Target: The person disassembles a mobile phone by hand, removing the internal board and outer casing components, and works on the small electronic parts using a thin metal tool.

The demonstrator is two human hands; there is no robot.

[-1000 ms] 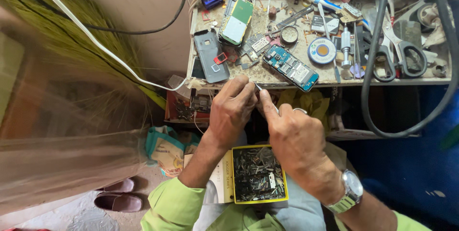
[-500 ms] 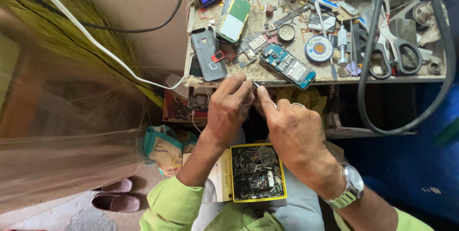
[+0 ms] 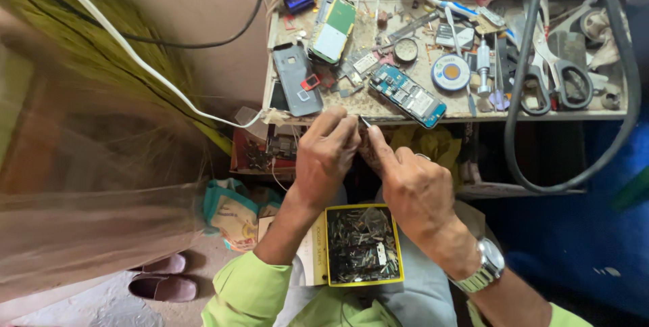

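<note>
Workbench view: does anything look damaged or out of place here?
Yes. An opened phone lies askew on the workbench, its blue circuit board bare, one end at the front edge. Loose small parts are scattered around it. Both hands, left hand and right hand, pinch something tiny.

Bench (image 3: pixel 378 107) crowded edge to edge — circuit board (image 3: pixel 407 95), scissors (image 3: pixel 551 73), phone case (image 3: pixel 295 80), black hose (image 3: pixel 520 97) looped across the right side, open gap left only above the yellow box (image 3: pixel 364 244) on the lap.
</note>
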